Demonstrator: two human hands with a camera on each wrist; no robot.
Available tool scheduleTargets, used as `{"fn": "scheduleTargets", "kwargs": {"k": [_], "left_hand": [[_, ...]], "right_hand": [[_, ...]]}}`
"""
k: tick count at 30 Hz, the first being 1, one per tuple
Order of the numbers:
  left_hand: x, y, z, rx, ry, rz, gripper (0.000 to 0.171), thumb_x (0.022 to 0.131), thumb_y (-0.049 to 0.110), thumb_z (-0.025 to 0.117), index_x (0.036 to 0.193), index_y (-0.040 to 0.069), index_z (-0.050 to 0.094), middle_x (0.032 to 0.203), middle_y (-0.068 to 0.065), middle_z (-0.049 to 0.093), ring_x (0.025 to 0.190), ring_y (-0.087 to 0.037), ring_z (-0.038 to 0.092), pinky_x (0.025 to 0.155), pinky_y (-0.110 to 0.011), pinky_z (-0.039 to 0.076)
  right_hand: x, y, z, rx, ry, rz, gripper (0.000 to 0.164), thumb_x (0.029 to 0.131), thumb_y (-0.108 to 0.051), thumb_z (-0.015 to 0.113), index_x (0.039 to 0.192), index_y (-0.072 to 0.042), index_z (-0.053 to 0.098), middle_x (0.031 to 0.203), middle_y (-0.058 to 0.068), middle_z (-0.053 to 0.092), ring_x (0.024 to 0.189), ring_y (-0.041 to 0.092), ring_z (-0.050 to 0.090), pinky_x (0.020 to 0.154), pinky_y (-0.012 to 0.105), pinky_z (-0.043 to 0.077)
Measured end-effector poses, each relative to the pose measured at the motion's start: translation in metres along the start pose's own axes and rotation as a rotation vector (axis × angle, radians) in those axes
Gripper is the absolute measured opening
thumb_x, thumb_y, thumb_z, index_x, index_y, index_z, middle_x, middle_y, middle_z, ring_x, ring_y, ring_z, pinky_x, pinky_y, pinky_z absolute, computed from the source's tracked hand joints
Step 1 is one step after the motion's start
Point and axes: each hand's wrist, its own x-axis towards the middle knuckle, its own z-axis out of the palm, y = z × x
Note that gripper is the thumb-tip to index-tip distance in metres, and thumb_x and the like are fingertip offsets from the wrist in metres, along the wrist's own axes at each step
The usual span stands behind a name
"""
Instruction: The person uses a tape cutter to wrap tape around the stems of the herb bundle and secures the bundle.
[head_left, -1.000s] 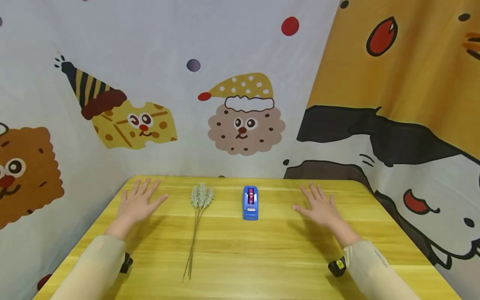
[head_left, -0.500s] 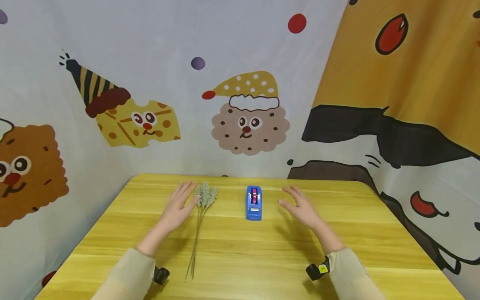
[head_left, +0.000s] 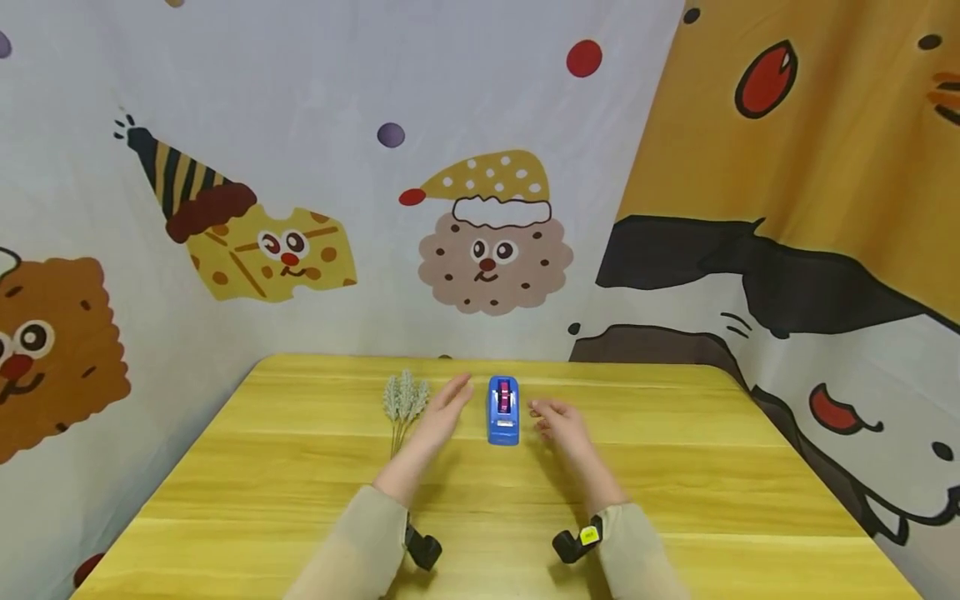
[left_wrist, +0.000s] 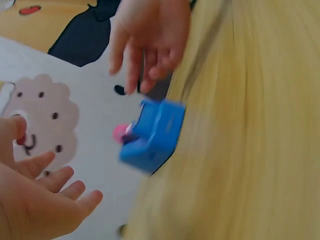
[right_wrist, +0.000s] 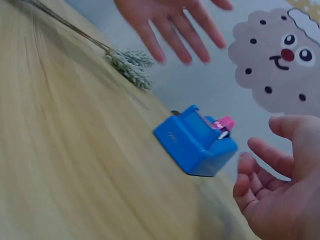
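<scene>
A blue tape dispenser [head_left: 503,425] with a pink core stands on the wooden table, between my two hands. My left hand [head_left: 442,417] is just left of it, fingers extended and holding nothing. To its right, my right hand [head_left: 564,425] hovers with loosely bent fingers, also holding nothing. Both wrist views show a gap between the hands and the dispenser [left_wrist: 157,132]. In the right wrist view the dispenser [right_wrist: 192,142] sits apart from the fingertips [right_wrist: 245,182]. A bunch of grey-green dried-flower stems [head_left: 405,398] lies left of my left hand, its lower stems hidden behind that arm.
The wooden table [head_left: 675,467] has its far edge against a cartoon-printed cloth [head_left: 337,167]. More of this cloth hangs at the left and right sides. A small black camera is strapped at each wrist.
Both hands have moved inward from the table's sides toward the tape dispenser. The left hand has passed over the stems, and the right hand's fingers have bent more. The dispenser and stems stay put.
</scene>
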Motion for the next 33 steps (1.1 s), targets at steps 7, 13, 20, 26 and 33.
{"fn": "scheduleTargets", "kwargs": {"k": [7,13,20,26,33], "left_hand": [[0.016,-0.028,0.032,-0.197,0.060,-0.120,0.052,0.099,0.037,0.051,0.145,0.012,0.045,0.147,-0.016,0.041,0.129,-0.043,0.042,0.103,-0.057,0.035],[0.027,-0.046,0.043,-0.285,0.085,-0.121,0.048,0.101,0.024,0.050,0.144,0.004,0.044,0.148,-0.018,0.040,0.133,-0.040,0.038,0.106,-0.052,0.034],[0.040,-0.056,0.047,-0.308,0.042,-0.096,0.046,0.099,0.013,0.052,0.143,0.002,0.045,0.147,-0.022,0.040,0.131,-0.039,0.041,0.103,-0.048,0.039],[0.044,-0.059,0.046,-0.298,0.007,-0.054,0.047,0.097,0.004,0.053,0.143,0.000,0.044,0.144,-0.027,0.041,0.130,-0.042,0.041,0.102,-0.047,0.041],[0.045,-0.061,0.047,-0.124,0.015,-0.044,0.049,0.095,0.001,0.057,0.142,0.013,0.050,0.138,-0.023,0.050,0.127,-0.038,0.047,0.103,-0.046,0.039]], "right_hand": [[0.001,0.015,0.017,0.175,0.036,0.038,0.035,0.096,-0.016,0.058,0.111,0.016,0.061,0.085,0.013,0.057,0.064,0.015,0.048,0.055,0.021,0.041],[0.001,0.016,0.030,0.121,0.063,0.029,0.032,0.092,-0.019,0.063,0.101,0.011,0.065,0.075,0.005,0.057,0.064,0.014,0.048,0.056,0.024,0.039],[0.003,0.018,0.032,0.028,0.070,0.008,0.032,0.090,-0.022,0.067,0.101,0.008,0.068,0.075,0.004,0.058,0.068,0.016,0.050,0.059,0.026,0.044],[0.002,0.017,0.034,-0.049,0.046,-0.008,0.032,0.092,-0.024,0.066,0.099,0.007,0.070,0.074,0.005,0.057,0.068,0.018,0.049,0.058,0.027,0.042],[0.000,0.019,0.035,-0.117,0.047,-0.029,0.037,0.092,-0.026,0.065,0.102,0.009,0.070,0.078,0.005,0.061,0.069,0.016,0.049,0.057,0.026,0.042]]}}
